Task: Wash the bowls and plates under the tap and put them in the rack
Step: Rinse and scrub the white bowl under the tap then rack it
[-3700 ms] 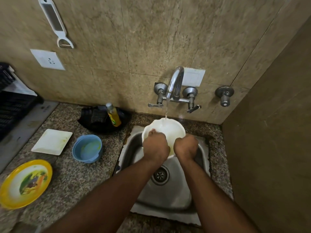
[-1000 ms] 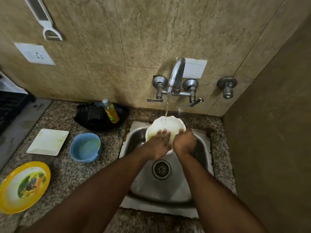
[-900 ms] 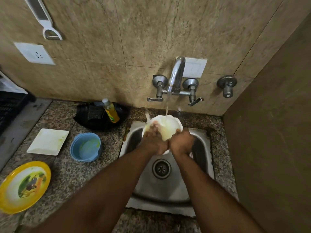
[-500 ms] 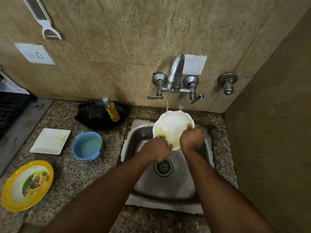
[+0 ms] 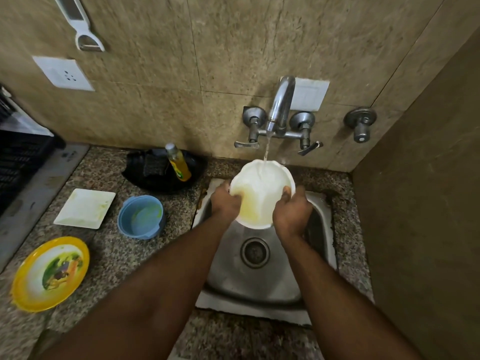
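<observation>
Both hands held 1 white bowl [image 5: 262, 193] over the steel sink [image 5: 262, 279], tilted toward me. My left hand [image 5: 225, 203] curled round its left rim, fingers inside. My right hand [image 5: 292, 213] curled round the right rim, thumb on the edge. Water from the tap [image 5: 281, 105] struck the bowl's far inner wall; yellowish residue sat low inside.

On the granite surface [image 5: 114, 255] to the left: 1 blue bowl [image 5: 141, 216], 1 square white plate [image 5: 84, 207] beside it, 1 yellow plate [image 5: 50, 272] with a printed picture nearer me. Black rack [image 5: 19, 157] at far left. Yellow soap bottle [image 5: 178, 166] stood against a black dish [image 5: 163, 170]; its label was too blurred to read.
</observation>
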